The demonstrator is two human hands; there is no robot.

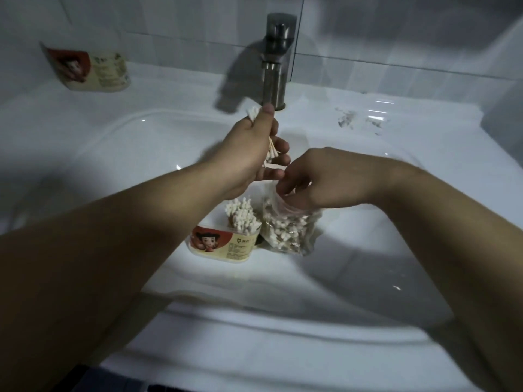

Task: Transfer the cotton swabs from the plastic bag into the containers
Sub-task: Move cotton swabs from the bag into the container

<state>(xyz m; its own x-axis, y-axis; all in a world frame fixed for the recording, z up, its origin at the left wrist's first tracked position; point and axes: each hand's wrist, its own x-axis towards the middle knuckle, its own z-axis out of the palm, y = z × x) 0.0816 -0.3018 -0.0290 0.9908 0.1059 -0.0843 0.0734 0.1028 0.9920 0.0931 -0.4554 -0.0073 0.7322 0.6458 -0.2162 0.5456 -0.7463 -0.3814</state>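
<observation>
**Inspector:** Left hand, state of the grip?

**Assistant:** The left hand point(254, 148) is clenched round a bundle of cotton swabs point(252, 111) and held above the sink point(141, 154), just in front of the faucet point(276, 60). White tips stick out above the thumb. The other ends show below, between the curled fingers.

**Inspector:** Right hand?

**Assistant:** The right hand point(319, 179) is at the open mouth of the plastic bag point(288, 230), with its fingers curled and pinching the rim. I cannot tell whether the fingertips also hold swabs inside. The two hands nearly touch at the fingers.

**Inspector:** Location of the bag?

**Assistant:** It stands upright in the basin directly under the right hand and is packed with swabs.

**Inspector:** Containers?

**Assistant:** One container point(223, 244) stands in the basin, touching or just beside the bag on its left, below the left wrist. It is open, with standing swabs point(242, 213) rising above its rim. It carries a red and cream label. A second container point(90, 69) with a matching label sits on the back ledge at far left, well apart from both hands.
</observation>
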